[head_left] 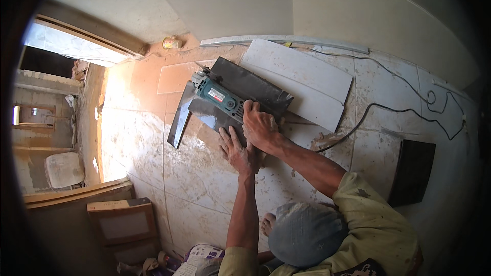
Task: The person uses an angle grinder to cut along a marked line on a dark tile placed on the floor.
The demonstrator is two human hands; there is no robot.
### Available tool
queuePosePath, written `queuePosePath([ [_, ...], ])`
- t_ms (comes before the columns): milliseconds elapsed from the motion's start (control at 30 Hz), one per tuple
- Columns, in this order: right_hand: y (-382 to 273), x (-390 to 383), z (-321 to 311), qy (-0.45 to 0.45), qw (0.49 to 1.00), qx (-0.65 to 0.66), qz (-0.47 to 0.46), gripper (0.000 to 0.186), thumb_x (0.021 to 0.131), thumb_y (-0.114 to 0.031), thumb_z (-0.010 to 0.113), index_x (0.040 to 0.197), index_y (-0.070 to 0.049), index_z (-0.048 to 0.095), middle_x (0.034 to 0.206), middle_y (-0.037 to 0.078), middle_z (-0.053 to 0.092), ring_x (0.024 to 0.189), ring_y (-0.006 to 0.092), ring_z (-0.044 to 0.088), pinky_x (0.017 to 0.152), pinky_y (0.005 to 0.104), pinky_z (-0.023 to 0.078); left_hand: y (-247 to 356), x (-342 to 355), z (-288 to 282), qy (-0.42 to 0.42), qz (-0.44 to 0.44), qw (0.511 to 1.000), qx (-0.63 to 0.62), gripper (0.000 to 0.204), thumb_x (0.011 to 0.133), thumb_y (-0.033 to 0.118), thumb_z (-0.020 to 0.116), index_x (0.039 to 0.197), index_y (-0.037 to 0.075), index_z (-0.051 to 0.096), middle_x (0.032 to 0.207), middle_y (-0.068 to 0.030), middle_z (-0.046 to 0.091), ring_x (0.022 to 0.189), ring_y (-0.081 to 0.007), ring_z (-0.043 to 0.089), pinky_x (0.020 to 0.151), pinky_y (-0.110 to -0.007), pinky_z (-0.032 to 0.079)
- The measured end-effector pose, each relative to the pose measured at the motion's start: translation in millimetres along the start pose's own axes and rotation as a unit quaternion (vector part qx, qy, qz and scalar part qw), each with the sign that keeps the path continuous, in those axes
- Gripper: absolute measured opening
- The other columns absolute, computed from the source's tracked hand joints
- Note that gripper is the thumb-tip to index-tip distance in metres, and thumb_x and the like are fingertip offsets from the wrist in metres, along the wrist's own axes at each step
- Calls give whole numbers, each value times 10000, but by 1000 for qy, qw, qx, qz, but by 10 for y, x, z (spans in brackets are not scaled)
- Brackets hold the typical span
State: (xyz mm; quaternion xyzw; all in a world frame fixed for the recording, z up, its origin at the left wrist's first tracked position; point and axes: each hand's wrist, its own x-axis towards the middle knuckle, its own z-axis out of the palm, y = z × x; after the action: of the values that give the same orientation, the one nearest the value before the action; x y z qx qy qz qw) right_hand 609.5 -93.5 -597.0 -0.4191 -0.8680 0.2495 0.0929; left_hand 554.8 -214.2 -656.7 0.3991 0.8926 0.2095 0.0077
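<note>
A teal angle grinder (220, 96) lies slantwise over dark tile pieces, its head toward the far left. My right hand (260, 125) is closed around the rear of its body. Flat on the near dark tile (208, 117), beside the grinder, rests my left hand (235, 149) with its fingers apart. A narrow dark strip (179, 122) with a shiny surface sticks out at the tile's left. Beyond the grinder is another dark slab (250, 83). The grinder's disc is hard to make out.
A large white tile (302, 82) lies to the far right. The black cable (371, 106) runs across the dusty floor to the right. A dark panel (411, 171) leans near the right wall. A small cup (172, 43) and a cardboard box (123, 222) are at the left.
</note>
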Motion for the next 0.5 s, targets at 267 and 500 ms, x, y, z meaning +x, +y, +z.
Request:
queuePosePath([
  [267, -12, 14, -66, 49, 993, -105, -34, 451, 825, -160, 687, 1129, 90, 469, 889, 148, 627, 683, 230, 723, 556, 308, 598, -22, 5, 29, -2, -1, 1000, 4, 753, 890, 460, 607, 1499, 83, 376, 1599, -185, 249, 1474, -357, 229, 1181, -527, 142],
  [500, 11, 22, 7, 46, 997, -53, -29, 459, 822, -166, 698, 1130, 81, 463, 927, 168, 627, 700, 238, 727, 567, 315, 602, -24, 5, 39, 3, 4, 1000, 3, 761, 881, 450, 621, 1498, 78, 376, 1596, -191, 250, 1472, -363, 233, 1182, -527, 142],
])
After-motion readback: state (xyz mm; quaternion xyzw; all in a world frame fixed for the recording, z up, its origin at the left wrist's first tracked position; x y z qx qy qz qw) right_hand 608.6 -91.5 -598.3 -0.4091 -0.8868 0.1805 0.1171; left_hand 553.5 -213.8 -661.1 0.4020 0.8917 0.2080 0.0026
